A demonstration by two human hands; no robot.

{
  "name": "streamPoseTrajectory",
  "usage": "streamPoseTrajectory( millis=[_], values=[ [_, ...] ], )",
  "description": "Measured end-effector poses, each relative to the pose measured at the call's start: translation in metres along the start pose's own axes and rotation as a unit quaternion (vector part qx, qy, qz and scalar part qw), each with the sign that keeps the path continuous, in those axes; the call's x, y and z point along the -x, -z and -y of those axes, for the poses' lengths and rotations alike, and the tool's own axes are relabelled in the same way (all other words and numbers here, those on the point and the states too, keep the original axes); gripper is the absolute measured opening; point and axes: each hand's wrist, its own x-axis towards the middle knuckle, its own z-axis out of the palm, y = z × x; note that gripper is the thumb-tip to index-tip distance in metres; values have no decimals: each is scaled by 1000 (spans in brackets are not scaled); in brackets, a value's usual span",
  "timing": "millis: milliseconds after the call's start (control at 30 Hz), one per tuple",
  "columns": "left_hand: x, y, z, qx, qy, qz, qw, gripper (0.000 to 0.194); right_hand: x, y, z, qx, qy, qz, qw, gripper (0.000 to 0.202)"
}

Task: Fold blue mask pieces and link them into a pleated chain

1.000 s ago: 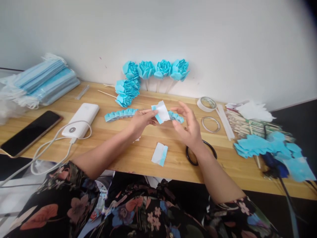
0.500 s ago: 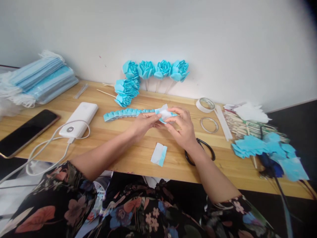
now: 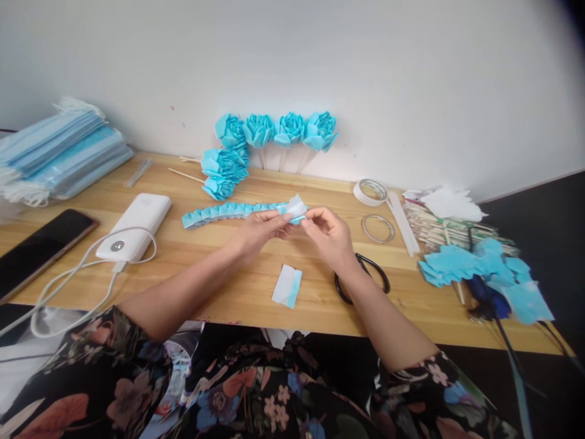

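Between my two hands is a small piece of blue-and-white mask fabric (image 3: 296, 207), white side partly showing. My left hand (image 3: 265, 230) pinches its left side between thumb and fingers. At its right edge, the thumb and fingertips of my right hand (image 3: 328, 235) are closed on the fabric too. A row of folded blue petals (image 3: 223, 213) stretches out on the table behind and left of my left hand. Below the hands lies a flat white-and-blue fabric rectangle (image 3: 287, 286). Black-handled scissors (image 3: 386, 277) lie partly hidden under my right forearm.
Blue fabric roses on sticks (image 3: 290, 129) lean on the wall. Face masks (image 3: 68, 152), a phone (image 3: 43, 253) and a white power bank (image 3: 137, 222) are at left. To the right are tape rolls (image 3: 370, 192), glue sticks (image 3: 403, 224), wooden sticks (image 3: 427, 225) and blue fabric pieces (image 3: 475, 262).
The fabric piece looks flatter and more folded over, and my right fingers have closed in from a wider spread to pinch its edge. The whole view has shifted slightly.
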Motion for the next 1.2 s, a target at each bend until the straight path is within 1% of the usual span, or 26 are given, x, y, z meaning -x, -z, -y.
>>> streamPoseTrajectory(
  millis=[133, 233, 367, 467, 533, 667, 767, 833, 900, 1000, 1100, 1200],
  values=[
    [-1, 0, 1, -25, -7, -7, 1000, 29, -1, 0, 0, -6, -10, -15, 1000, 9],
    [-1, 0, 0, -79, -17, -12, 997, 32, -1, -1, 1, -23, -19, -20, 999, 11],
    [0, -1, -3, -145, -32, -23, 989, 32, -1, -3, 4, -63, -32, -13, 997, 21],
    [1, -1, -5, -155, -33, -34, 987, 33, -1, 0, 6, -80, -52, 1, 995, 32],
    [1, -1, -6, -160, -33, -35, 986, 31, -2, 4, 6, -100, -70, 10, 992, 36],
    [1, -1, -7, -190, -30, -8, 981, 28, -5, 11, 4, -142, -102, 37, 984, 42],
    [1, -1, -7, -229, -31, 11, 973, 28, -6, 12, 4, -118, -98, 73, 986, 49],
    [1, -1, -7, -246, -38, 10, 968, 27, -5, 11, 5, -106, -89, 91, 986, 56],
    [2, 0, -7, -237, -48, 4, 970, 28, -5, 8, 6, -106, -89, 102, 985, 58],
    [1, -1, -5, -185, -58, -1, 981, 30, -3, 5, 6, -113, -95, 108, 983, 55],
    [1, -1, -4, -134, -52, 1, 990, 36, -1, 2, 6, -128, -95, 105, 982, 53],
    [1, -3, -4, -128, -45, 2, 991, 40, 0, 1, 5, -136, -97, 96, 981, 52]
  ],
)
